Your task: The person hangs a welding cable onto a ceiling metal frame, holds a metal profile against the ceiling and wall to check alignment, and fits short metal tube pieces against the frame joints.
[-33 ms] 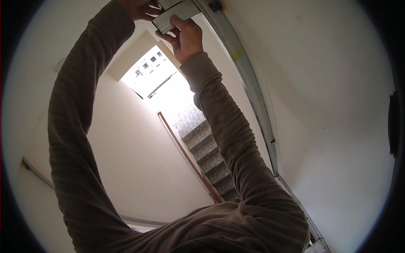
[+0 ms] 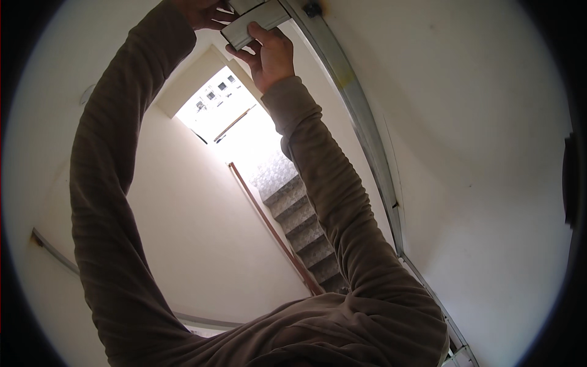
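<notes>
Both my arms, in brown sleeves, are raised toward the top of the view. My right hand (image 2: pixel 269 56) is closed round the end of a short grey-white metal channel (image 2: pixel 254 29), its thumb on the face and its fingers beneath. Close to that end, my left hand (image 2: pixel 205 13) has its fingers bent against the upper piece of the channel; the picture's top edge cuts off part of this hand. The channel meets a long grey metal rail (image 2: pixel 351 92) that curves down the right side.
Below me to the right, grey stone stairs (image 2: pixel 299 223) run beside a reddish-brown handrail (image 2: pixel 269 220). A bright opening (image 2: pixel 217 104) lies past the stairs. A pale wall (image 2: pixel 477 153) stands along the right, with a dark object (image 2: pixel 570 180) at its far edge.
</notes>
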{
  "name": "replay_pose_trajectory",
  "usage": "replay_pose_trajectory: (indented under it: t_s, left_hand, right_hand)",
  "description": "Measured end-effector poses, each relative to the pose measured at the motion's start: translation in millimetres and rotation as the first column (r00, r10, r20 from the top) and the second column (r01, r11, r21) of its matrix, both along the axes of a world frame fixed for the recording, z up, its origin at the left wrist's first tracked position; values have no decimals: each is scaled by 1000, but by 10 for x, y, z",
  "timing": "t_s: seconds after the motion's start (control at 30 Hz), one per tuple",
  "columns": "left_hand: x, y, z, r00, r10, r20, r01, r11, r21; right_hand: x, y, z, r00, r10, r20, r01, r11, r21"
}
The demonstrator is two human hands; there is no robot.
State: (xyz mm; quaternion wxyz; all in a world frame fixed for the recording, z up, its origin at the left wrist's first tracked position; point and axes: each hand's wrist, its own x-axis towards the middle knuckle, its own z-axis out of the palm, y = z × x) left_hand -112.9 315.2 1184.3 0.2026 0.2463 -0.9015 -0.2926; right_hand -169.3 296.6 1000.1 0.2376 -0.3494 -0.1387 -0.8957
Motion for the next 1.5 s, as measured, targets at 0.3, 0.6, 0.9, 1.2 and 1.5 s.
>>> replay_pose_trajectory:
  t_s: [0.3,0.6,0.9,1.2,1.5]
  left_hand:
    - [168,430,-130,997,-1,81,8,997,-82]
    - [91,391,-144,997,0,75,1,1000,-9]
    - [-3,263,-73,988,-39,152,39,999,5]
    - [-96,-429,257,983,-56,177,54,998,18]
    - [-110,-413,246,989,-3,149,2,1000,1]
  right_hand:
    - [-40,-35,-2,999,-34,0,34,999,-3]
    - [-69,-50,-13,999,-36,8,36,999,-24]
    - [-109,-49,9,999,6,37,-4,998,-56]
    - [-93,-89,-18,998,3,70,2,998,-69]
    - [-8,-191,34,979,131,154,-92,967,-239]
